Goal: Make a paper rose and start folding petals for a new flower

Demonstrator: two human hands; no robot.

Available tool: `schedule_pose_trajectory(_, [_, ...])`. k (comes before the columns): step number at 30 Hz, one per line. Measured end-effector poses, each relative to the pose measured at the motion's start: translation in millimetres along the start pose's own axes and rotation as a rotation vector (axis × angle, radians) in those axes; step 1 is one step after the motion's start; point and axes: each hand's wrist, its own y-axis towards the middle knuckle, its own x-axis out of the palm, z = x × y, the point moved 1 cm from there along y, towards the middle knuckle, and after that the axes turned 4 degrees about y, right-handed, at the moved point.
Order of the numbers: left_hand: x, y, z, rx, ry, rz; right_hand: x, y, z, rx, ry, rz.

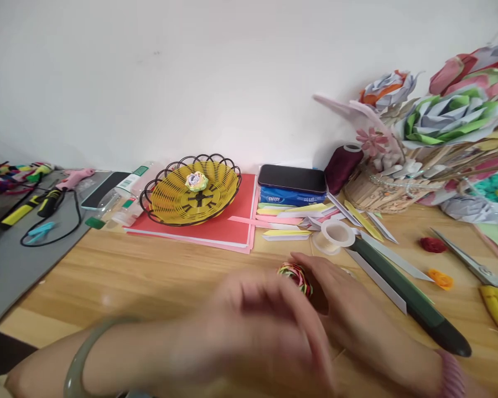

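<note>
A small rolled flower in red, yellow, green and white strips (296,277) stands over the near middle of the table. My right hand (352,304) curves around its right side, fingers against it; the thumb is mostly hidden. In front of it, my left hand (261,326), with a pale green bangle on the wrist, is smeared by motion. Its fingers bend over, and whether they hold anything does not show. Just beyond the hands are a spool of clear thread (335,236) and folded paper strips (288,234). A dark green cutter-like tool (410,298) lies right of my right hand.
A yellow woven basket (170,202) with a small pale flower (196,181) rests on red paper (243,221). A phone (292,178) lies on a blue packet (292,196). Scissors (477,268) are at right, below paper flowers (450,119). A pink glue gun (72,179) lies left.
</note>
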Motion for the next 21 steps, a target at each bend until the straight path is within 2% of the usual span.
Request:
schedule_pose_trajectory(2, [-20.7,19.2,10.8,0.126,0.024,0.277,-1.9,0.5,0.6,-0.038,0.014,0.006])
schedule_pose_trajectory(4, [-39.2,34.2,12.8,0.114,0.124,0.404,-6.3,0.9,1.7,-0.092,0.001,0.039])
schedule_pose_trajectory(5, [-45.7,39.8,10.9,0.053,0.148,0.393,-8.9,1.7,2.0,-0.118,-0.006,0.057])
schedule_pose_trajectory(8, [-51.8,49.8,1.4,-0.14,0.167,0.218,-15.6,5.8,1.4,-0.167,-0.006,0.073])
schedule_pose_trajectory(10, [-48.9,52.8,-2.9,-0.166,0.174,0.108,-17.7,8.6,-0.1,-0.182,0.014,0.068])
schedule_pose_trajectory(12, [-45.7,54.9,-4.6,-0.142,0.18,0.054,-17.3,9.8,-0.2,-0.152,0.057,0.084])
schedule_pose_trajectory(14, [-45.0,57.1,-5.1,-0.116,0.173,0.064,-15.1,9.3,1.9,-0.062,0.129,0.14])
schedule_pose_trajectory(17, [-48.7,60.2,-6.6,-0.101,0.145,0.181,-10.6,7.9,7.0,0.124,0.303,0.197])
schedule_pose_trajectory(21, [-52.6,64.3,-13.2,-0.051,0.119,0.264,-6.9,11.5,8.7,0.337,0.612,0.163])
